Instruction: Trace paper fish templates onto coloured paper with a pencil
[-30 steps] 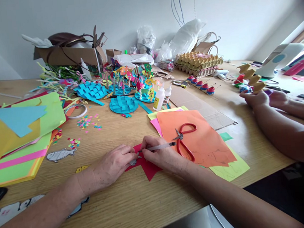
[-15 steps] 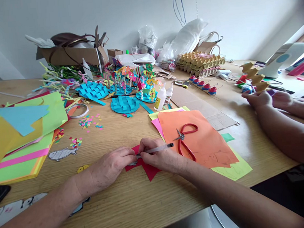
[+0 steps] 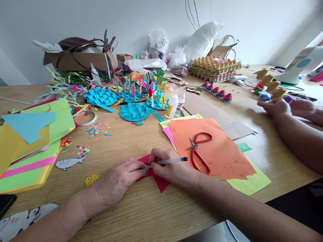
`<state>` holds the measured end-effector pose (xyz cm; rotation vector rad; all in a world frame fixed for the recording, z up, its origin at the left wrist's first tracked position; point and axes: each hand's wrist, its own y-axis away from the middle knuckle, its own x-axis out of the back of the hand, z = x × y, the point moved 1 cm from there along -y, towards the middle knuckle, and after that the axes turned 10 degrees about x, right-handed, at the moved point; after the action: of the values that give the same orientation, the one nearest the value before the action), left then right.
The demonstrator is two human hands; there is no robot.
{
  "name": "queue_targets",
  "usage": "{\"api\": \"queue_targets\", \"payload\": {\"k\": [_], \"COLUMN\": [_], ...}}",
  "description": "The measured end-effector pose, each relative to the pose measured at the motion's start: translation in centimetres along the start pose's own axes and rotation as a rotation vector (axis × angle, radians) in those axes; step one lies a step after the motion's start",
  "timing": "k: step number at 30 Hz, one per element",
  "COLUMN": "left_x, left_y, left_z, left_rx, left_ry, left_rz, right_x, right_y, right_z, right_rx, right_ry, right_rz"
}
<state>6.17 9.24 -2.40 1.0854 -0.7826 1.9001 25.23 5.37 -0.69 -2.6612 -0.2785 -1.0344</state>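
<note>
My right hand (image 3: 173, 170) pinches a pen (image 3: 172, 160) with a clear barrel and dark end, its tip down at a piece of red paper (image 3: 160, 183). Fingers of my left hand (image 3: 118, 179) press a small greyish paper cutout (image 3: 148, 168) flat onto that red paper; most of the cutout is hidden. Red-handled scissors (image 3: 197, 148) lie spread on an orange sheet (image 3: 220, 146) with pencilled outlines, right of my hands. A yellow fish cutout (image 3: 92, 179) is beside my left wrist, and a white fish cutout (image 3: 69, 163) lies farther left.
Coloured paper (image 3: 36, 147) is piled at left, near a tape roll (image 3: 85, 118) and confetti (image 3: 97, 129). Glue bottles (image 3: 171, 105) stand beyond the orange sheet, by woven blue discs (image 3: 134, 112). Another person's hands (image 3: 287, 106) hold egg-carton pieces (image 3: 273, 85) at right.
The view has shifted slightly, so everything sits a little farther right. My right hand's pen has moved slightly along the cutout's edge; both hands keep their grip.
</note>
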Motion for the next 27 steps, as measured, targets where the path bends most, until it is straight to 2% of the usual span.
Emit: {"api": "queue_targets", "payload": {"k": [6, 13, 27], "left_x": [-0.47, -0.36, -0.32], "left_y": [0.42, 0.42, 0.43], "left_z": [-0.31, -0.13, 0.41], "left_rx": [0.04, 0.023, 0.06], "left_ry": [0.005, 0.009, -0.05], "left_rz": [-0.028, -0.033, -0.017], "right_x": [0.09, 0.17, -0.11], "right_y": [-0.46, -0.66, -0.64], "right_z": [-0.24, -0.26, -0.23], "right_rx": [0.035, 0.057, 0.035], "right_ry": [-0.023, -0.024, -0.019], "right_rz": [-0.017, -0.026, 0.038]}}
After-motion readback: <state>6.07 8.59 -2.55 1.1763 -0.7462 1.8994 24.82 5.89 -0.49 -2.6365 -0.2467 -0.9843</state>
